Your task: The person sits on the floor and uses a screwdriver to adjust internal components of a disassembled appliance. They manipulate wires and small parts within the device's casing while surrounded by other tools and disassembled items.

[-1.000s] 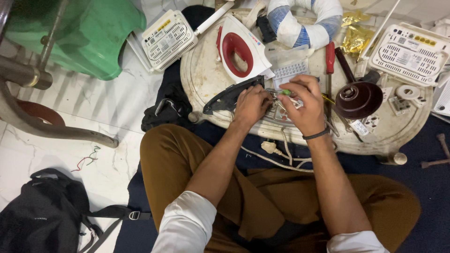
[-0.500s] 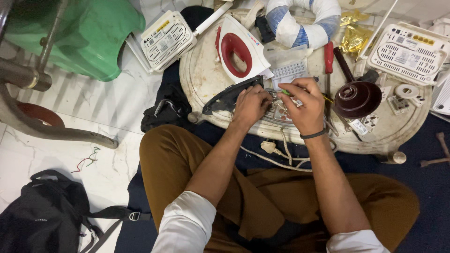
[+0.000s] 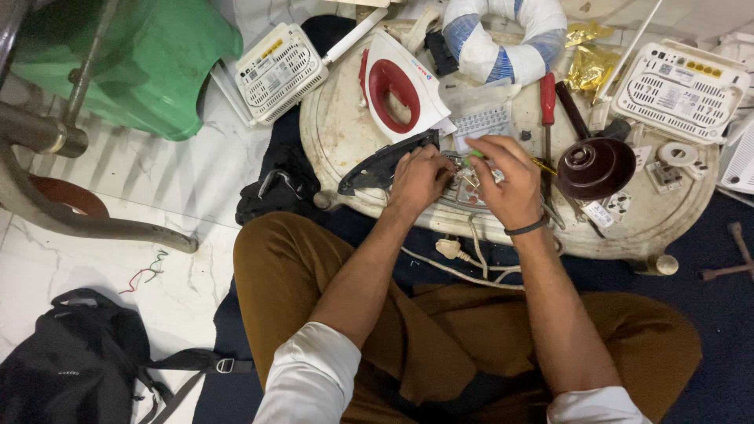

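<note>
Left hand point(image 3: 419, 179) on metal iron base point(image 3: 465, 185), right hand point(image 3: 509, 182) gripping green-handled screwdriver point(image 3: 473, 158)

Seen from above, a seated person in brown trousers works at a low round white desk point(image 3: 345, 149), the left hand point(image 3: 418, 179) resting on an opened iron base point(image 3: 385, 165) and the right hand point(image 3: 506, 182), banded at the wrist, pinching a green-handled tool point(image 3: 473, 158) over its wiring. On the desk lie a white-and-red iron cover point(image 3: 400, 86), a red screwdriver point(image 3: 547, 98) and a dark brown domed part point(image 3: 595, 166). A green stool point(image 3: 126, 63) and a black backpack point(image 3: 71, 369) sit on the tiled floor to the left.
</note>
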